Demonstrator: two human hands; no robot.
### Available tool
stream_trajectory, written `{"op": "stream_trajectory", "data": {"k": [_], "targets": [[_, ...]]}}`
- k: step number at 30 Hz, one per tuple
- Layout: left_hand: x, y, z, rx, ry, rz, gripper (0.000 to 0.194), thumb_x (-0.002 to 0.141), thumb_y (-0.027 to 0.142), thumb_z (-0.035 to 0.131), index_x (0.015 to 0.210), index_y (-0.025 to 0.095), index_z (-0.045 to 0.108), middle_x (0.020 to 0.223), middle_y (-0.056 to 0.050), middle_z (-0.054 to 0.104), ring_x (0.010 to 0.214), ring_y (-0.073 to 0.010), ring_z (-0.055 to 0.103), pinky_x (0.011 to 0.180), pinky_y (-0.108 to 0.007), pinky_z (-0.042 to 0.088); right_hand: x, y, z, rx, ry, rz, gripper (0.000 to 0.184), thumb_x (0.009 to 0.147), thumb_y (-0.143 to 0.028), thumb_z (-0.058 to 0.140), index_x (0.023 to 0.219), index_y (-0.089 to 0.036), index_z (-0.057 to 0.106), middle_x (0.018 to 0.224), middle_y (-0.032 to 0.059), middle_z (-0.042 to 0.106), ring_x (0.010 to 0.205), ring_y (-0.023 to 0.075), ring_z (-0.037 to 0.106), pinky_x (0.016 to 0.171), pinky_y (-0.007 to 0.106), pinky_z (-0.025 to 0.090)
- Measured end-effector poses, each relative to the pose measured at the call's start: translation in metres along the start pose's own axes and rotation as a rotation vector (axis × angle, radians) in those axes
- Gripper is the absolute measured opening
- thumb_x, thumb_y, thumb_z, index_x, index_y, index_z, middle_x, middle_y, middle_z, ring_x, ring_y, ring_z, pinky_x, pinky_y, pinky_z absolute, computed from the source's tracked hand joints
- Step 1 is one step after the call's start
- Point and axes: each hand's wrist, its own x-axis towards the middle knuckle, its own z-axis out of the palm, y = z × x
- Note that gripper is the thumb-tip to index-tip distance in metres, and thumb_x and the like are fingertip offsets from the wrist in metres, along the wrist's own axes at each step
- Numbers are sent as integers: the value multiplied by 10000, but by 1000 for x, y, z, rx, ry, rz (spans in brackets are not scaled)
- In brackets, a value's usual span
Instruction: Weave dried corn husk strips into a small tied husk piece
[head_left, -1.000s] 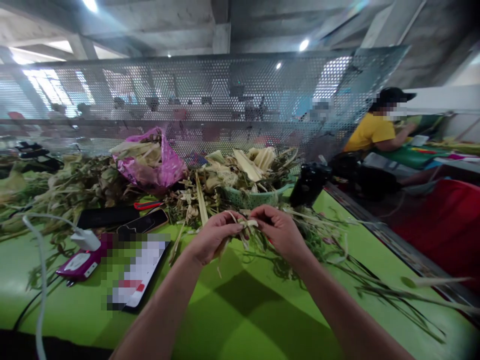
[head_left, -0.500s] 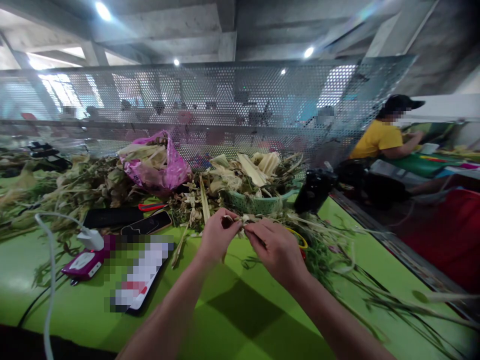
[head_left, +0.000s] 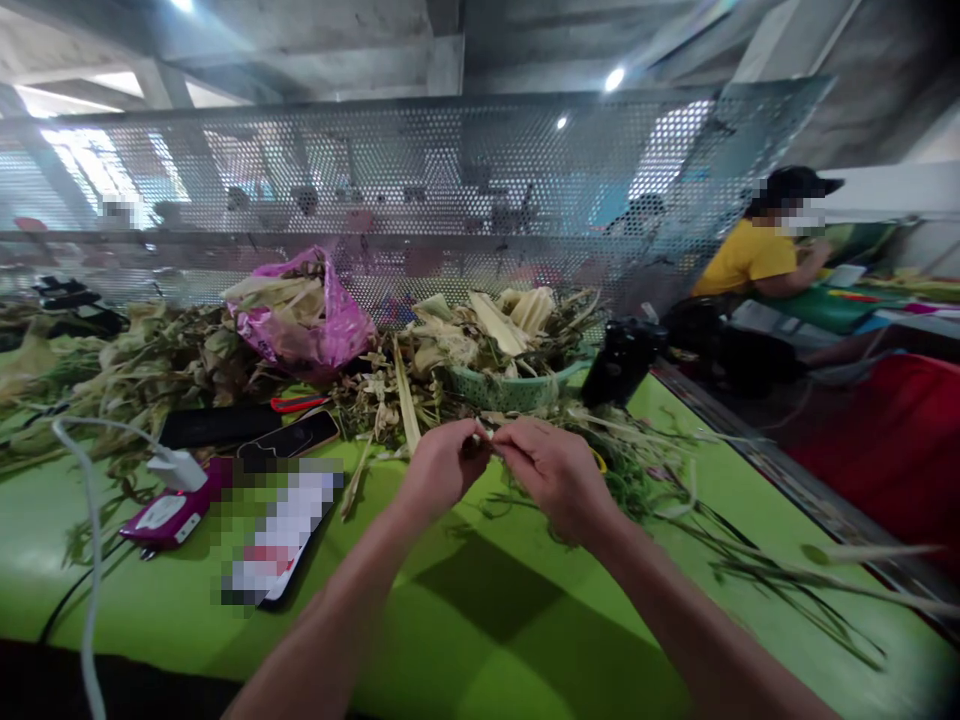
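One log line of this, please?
left hand: pinching; right hand: pinching; between: pale bit, mostly hidden; basket: beyond hands, heaped with plant scraps

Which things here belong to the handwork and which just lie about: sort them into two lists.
Likely in the work:
left hand, right hand
small pale piece between their fingertips
dried plant strips
green basket

Apparently just lying about:
dark phone
white plug
purple block
black container

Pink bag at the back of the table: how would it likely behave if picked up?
The pink bag would probably sag and change shape, since it looks thin and creased. It may be light for its bulk, as the visible contents look like dry husks. Those could spill if it tips, because its top is open.
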Motion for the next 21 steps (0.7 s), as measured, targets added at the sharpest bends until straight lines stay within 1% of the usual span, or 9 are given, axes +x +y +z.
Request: {"op": "stream_trajectory", "data": {"k": [2,4,6,7,10,13,16,18,21], "targets": [[1,2,-1,-236,-99,-110,57,698,186,627,730,151,597,612,24,565,573,-95,480,567,-216,350,3,8,-2,121,48,69,130,860,-254,531,808,-185,628,747,28,631,688,152,557,645,251,394],[2,5,-3,-550,-144,-230,149,662,223,688,738,144,586,601,22,579,566,-98,513,579,-223,384,6,15,-1,275,81,172,137,838,-302,569,802,-186,630,720,15,629,670,150,554,637,252,409],[2,7,-5,-807,-123,-297,224,638,250,732,754,138,576,626,6,613,585,-107,559,617,-239,420,8,18,2,432,78,267,158,816,-335,595,824,-182,633,701,4,623,649,148,549,624,253,419],[2,8,-5,-892,-99,-309,250,627,256,750,757,137,573,645,-4,631,598,-111,577,634,-244,431,8,18,5,502,68,300,167,807,-341,603,844,-181,634,709,4,628,652,149,552,626,255,426],[2,9,-5,-1030,-5,-329,274,614,252,776,753,134,571,678,-16,655,625,-109,597,662,-239,438,6,14,13,614,80,343,178,797,-344,611,854,-178,636,725,13,639,670,155,564,630,258,440],[4,7,-2,-1075,104,-366,283,601,237,787,753,137,569,673,-2,645,625,-96,584,664,-225,431,3,8,19,554,150,321,154,812,-329,600,813,-181,641,738,23,644,693,162,573,646,260,446],[6,4,1,-1009,193,-347,263,620,237,771,752,141,565,661,11,621,628,-93,566,666,-224,425,-1,3,20,367,212,219,125,843,-280,569,839,-190,655,816,40,662,749,176,593,697,273,451],[6,3,2,-869,246,-309,225,656,241,739,757,146,562,645,21,595,619,-90,543,650,-221,415,-3,1,20,209,222,138,140,871,-252,533,876,-195,661,838,51,660,766,180,597,713,277,444],[6,2,4,-552,301,-226,145,706,228,677,761,156,564,647,24,569,601,-93,503,600,-215,388,-5,-3,18,17,200,45,169,895,-229,492,896,-190,656,819,61,643,755,183,587,697,278,427]]}}
